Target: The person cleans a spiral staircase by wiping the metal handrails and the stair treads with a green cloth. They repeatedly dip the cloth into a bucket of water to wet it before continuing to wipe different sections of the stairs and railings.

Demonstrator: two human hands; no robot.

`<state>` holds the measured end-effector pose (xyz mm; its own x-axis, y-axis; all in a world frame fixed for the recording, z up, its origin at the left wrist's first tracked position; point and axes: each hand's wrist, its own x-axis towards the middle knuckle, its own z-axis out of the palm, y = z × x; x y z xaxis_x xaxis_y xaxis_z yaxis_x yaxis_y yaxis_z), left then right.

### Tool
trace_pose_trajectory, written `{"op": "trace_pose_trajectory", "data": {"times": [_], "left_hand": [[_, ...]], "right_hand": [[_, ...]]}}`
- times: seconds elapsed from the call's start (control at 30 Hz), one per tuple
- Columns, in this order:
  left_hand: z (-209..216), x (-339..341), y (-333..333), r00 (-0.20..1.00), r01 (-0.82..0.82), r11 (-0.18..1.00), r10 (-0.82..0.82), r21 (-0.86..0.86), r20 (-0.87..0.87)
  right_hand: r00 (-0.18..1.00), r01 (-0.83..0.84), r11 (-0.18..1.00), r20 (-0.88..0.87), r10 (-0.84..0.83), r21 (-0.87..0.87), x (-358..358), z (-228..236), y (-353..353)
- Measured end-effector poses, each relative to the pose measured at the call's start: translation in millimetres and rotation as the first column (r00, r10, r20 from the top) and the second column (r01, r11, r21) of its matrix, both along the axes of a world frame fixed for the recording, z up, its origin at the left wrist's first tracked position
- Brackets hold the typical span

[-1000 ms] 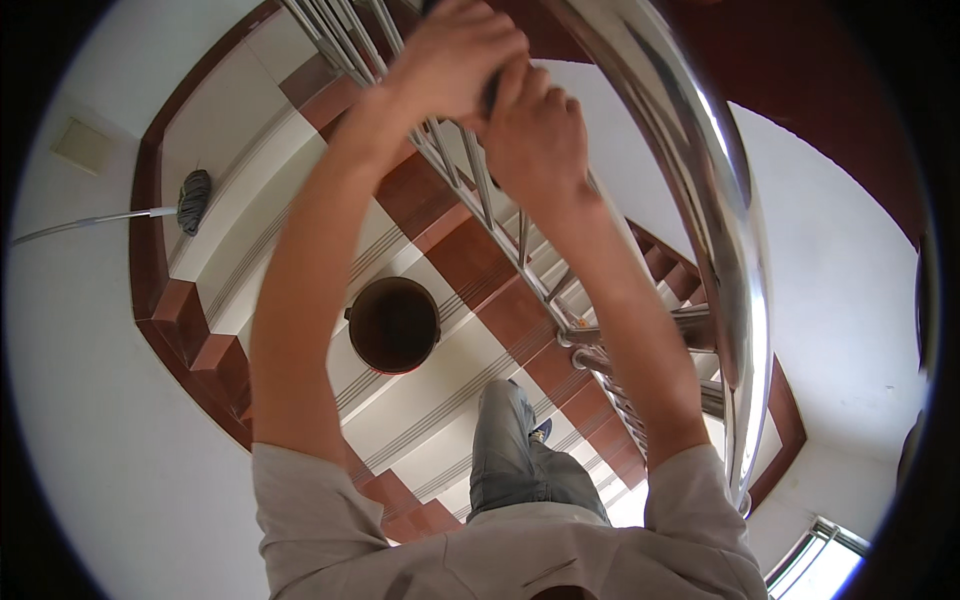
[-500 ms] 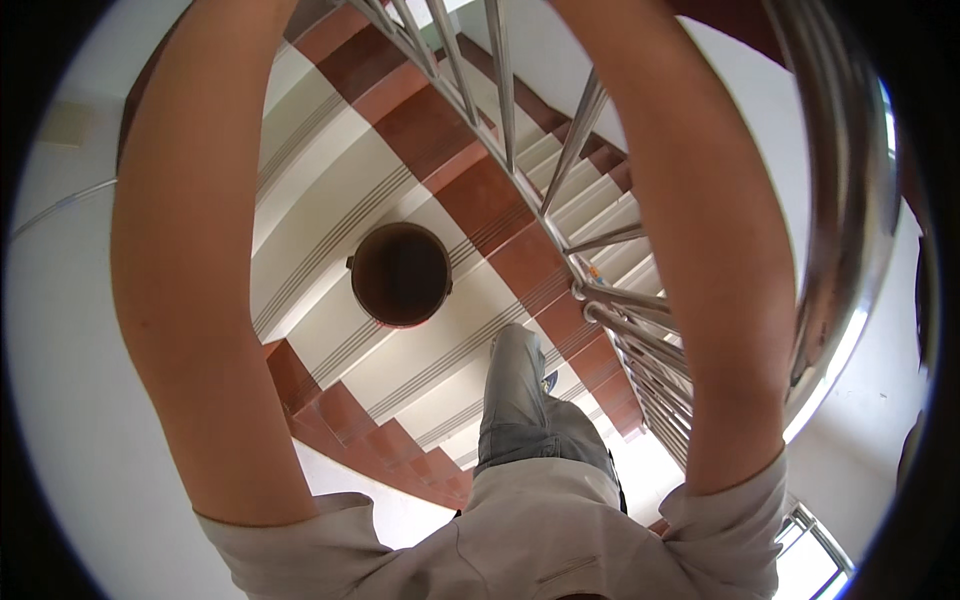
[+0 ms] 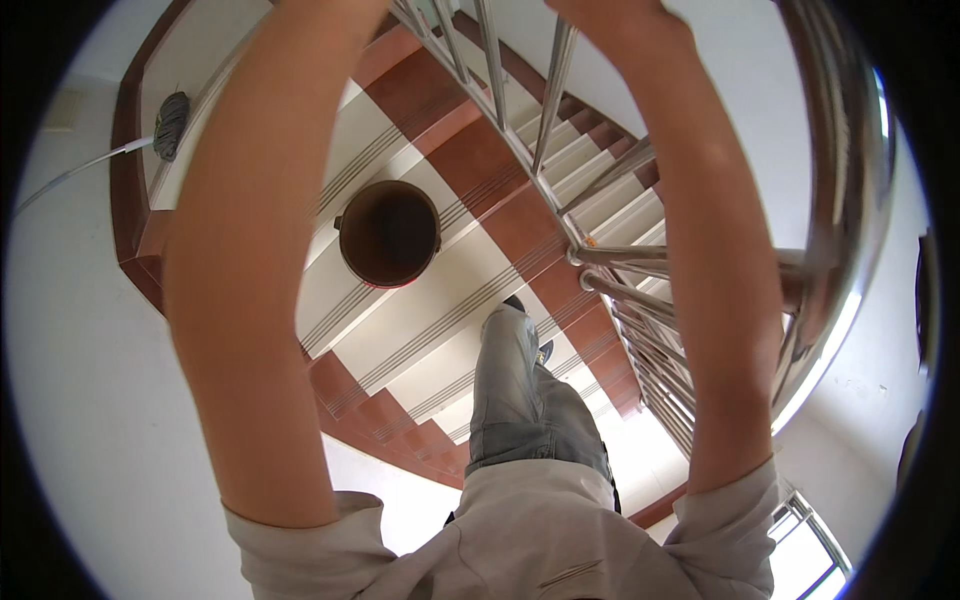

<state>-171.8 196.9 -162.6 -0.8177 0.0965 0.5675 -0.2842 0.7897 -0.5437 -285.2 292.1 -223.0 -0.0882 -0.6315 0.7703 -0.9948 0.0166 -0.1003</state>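
Both my arms reach up and forward past the upper edge of the head view. My left forearm (image 3: 250, 260) runs out of the picture, and the left hand lies beyond the edge. Of my right hand (image 3: 615, 14) only the back and wrist show at the top; its fingers are cut off. Between my arms a dark, round bucket (image 3: 390, 277) stands upright on a stair tread, its inside in shadow. At the far left a grey mop head (image 3: 172, 126) on a thin pale handle (image 3: 85, 166) lies against the landing's edge, apart from my hands.
Cream stairs (image 3: 410, 345) with red-brown borders descend toward me, and my foot (image 3: 515, 302) is on a tread below the bucket. A metal railing (image 3: 530, 160) with a thick, shiny handrail (image 3: 850, 200) runs along the right. A white wall (image 3: 90, 330) bounds the left.
My arms have shifted, the left one to the right and the right one slightly upward. The bucket appears a little higher and further left. The mop head has come into sight.
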Motion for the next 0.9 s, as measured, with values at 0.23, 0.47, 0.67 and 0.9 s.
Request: {"op": "trace_pose_trajectory", "data": {"times": [0.23,0.47,0.67,0.9], "left_hand": [[-41,-29,87,0.976,0.046,0.983,-0.007,0.177,-0.217],[-39,-35,99,0.985,-0.023,0.976,0.059,0.217,-0.16],[-33,-30,99,0.99,-0.04,0.967,0.071,0.251,-0.118],[-36,-29,98,0.98,0.072,0.949,-0.009,0.308,-0.2]], "right_hand": [[0.989,0.045,0.995,-0.143,-0.033,0.084,-34,-22,91],[0.996,0.058,0.993,-0.079,-0.05,0.104,-41,-27,93],[0.996,0.09,0.992,-0.01,-0.089,0.093,-29,-24,98],[0.998,0.062,0.985,-0.017,-0.06,0.163,-32,-22,97]]}}
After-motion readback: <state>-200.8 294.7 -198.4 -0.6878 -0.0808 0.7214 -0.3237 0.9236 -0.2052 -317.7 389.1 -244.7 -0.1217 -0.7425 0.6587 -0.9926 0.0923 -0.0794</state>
